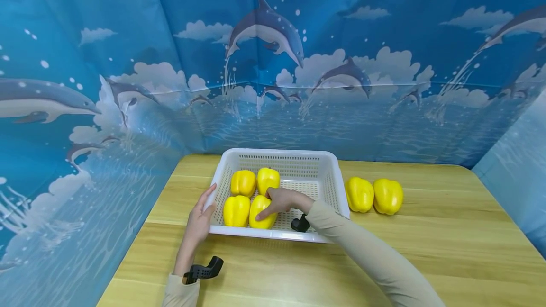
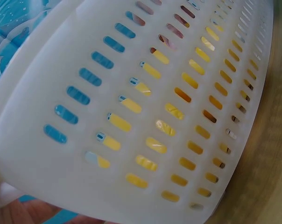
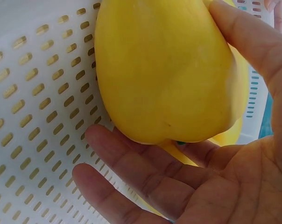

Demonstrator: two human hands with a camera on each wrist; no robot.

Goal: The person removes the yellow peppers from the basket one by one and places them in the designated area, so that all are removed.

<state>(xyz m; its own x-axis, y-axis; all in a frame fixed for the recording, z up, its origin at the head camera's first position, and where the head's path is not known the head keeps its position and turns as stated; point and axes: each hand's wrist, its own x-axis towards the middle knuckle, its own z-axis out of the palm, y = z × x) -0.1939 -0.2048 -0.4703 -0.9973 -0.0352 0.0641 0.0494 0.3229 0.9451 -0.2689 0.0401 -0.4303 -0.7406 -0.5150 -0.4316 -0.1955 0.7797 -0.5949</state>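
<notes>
A white perforated basket holds several yellow bell peppers in its left half. My right hand is around the front pepper nearest the basket's middle; in the right wrist view the hand has its thumb on one side of the pepper and fingers bent beneath it. My left hand holds the basket's left rim, thumb inside and fingers outside. In the left wrist view, fingertips show below the basket wall, with yellow seen through its slots.
Two more yellow peppers, one beside the other, stand on the wooden table right of the basket. A blue dolphin-print curtain hangs behind the table. Each wrist wears a black camera mount.
</notes>
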